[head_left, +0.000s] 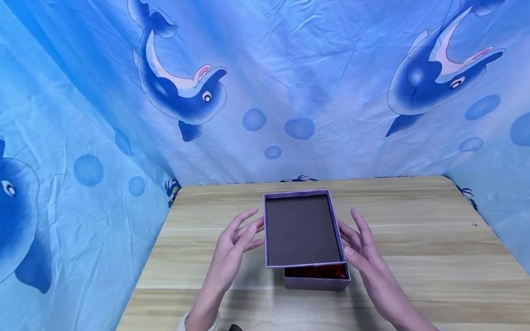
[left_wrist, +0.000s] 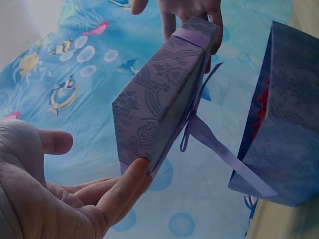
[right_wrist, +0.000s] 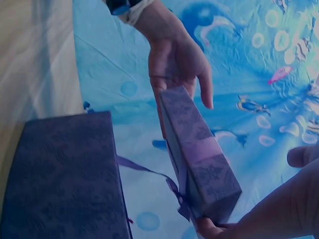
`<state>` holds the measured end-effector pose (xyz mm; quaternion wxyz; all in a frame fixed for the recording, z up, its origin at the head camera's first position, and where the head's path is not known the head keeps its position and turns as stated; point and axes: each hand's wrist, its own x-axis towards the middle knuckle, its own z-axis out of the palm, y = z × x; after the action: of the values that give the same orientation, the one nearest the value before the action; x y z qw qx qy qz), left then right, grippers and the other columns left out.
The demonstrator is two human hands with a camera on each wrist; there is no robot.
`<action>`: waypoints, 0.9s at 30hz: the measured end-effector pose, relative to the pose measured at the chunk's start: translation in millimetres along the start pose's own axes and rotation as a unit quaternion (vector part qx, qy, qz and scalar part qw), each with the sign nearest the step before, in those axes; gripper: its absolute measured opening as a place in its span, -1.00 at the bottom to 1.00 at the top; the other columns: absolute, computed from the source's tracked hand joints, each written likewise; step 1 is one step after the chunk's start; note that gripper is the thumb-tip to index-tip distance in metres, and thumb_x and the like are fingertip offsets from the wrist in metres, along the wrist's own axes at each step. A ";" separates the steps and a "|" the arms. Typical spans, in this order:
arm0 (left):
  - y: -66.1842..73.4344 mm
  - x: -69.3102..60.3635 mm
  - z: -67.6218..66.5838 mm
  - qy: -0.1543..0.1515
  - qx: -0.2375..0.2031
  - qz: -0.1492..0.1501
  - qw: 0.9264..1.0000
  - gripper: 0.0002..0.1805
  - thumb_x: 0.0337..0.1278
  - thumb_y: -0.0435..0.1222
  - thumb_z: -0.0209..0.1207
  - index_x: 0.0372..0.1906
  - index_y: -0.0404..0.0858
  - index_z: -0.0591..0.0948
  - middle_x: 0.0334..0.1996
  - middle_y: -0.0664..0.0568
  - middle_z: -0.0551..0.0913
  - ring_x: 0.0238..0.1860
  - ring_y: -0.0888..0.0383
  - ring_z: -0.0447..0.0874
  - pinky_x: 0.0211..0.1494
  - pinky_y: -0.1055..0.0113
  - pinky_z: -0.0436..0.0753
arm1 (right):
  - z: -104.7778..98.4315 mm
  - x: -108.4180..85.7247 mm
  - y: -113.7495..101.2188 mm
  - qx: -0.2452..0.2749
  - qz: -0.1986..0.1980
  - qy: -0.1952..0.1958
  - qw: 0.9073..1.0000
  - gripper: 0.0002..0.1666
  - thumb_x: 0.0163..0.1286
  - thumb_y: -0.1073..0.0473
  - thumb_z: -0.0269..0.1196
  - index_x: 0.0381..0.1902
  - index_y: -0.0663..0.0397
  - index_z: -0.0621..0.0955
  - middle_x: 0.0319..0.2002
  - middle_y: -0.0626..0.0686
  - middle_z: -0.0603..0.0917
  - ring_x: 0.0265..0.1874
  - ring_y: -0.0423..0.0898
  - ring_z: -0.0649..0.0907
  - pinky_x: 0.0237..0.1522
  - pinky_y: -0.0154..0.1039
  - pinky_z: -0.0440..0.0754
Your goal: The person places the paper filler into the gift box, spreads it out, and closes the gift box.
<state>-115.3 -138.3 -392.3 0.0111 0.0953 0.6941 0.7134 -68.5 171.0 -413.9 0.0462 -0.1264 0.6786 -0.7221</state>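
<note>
A patterned purple box lid (head_left: 304, 230) is held tilted above the table between both hands, its dark inside facing the head camera. My left hand (head_left: 232, 253) touches the lid's left side with extended fingers, its thumb standing away in the left wrist view. On the other side, my right hand (head_left: 368, 262) supports the lid with its fingers, also with a digit apart. A lilac ribbon (left_wrist: 214, 142) with a bow hangs from the lid's outer face. Below and partly hidden by the lid, the box base (head_left: 316, 283) sits on the table, with red filling (head_left: 331, 271) inside.
The wood-grain table (head_left: 414, 216) extends on both sides of the box. Blue curtains (head_left: 265, 92) printed with dolphins stand behind the table and at its sides. The ribbon runs from the lid to the box base.
</note>
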 end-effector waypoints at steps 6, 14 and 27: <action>-0.5 -1.0 2.3 -0.009 -0.006 0.012 1.000 -0.44 0.73 -0.31 0.10 0.64 -0.37 0.38 0.40 -0.40 0.64 0.44 -0.29 0.64 0.26 0.10 0.81 | -9.9 2.7 -1.1 -0.030 0.007 -0.010 0.999 -0.11 0.82 0.20 -0.08 0.85 -0.45 -0.16 0.76 0.25 0.11 0.68 -0.01 0.25 0.36 -0.59 0.34; -2.5 -4.1 7.3 -0.042 0.008 0.056 0.998 -0.35 0.68 -0.40 0.10 0.71 -0.33 0.28 0.48 -0.43 0.56 0.50 -0.32 0.57 0.34 0.08 0.76 | -21.1 1.8 -1.3 -0.039 -0.009 -0.002 0.999 -0.12 0.83 0.24 -0.12 0.85 -0.43 -0.17 0.70 0.27 0.20 0.50 -0.28 0.45 0.34 -0.58 0.36; -3.1 -14.7 10.5 -0.049 0.108 0.139 0.983 -0.28 0.66 -0.35 0.06 0.78 -0.06 0.24 0.59 -0.08 0.52 0.45 -0.07 0.63 0.35 0.25 0.62 | -24.3 7.5 -4.1 0.015 -0.085 0.021 0.996 -0.28 0.85 0.28 -0.29 0.84 -0.16 0.03 0.62 -0.05 0.46 0.36 -0.08 0.48 0.24 -0.31 0.44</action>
<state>-99.7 -130.0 -396.9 -0.0647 0.2266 0.7456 0.6233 -81.3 193.0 -410.1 -0.0277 -0.1677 0.6552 -0.7361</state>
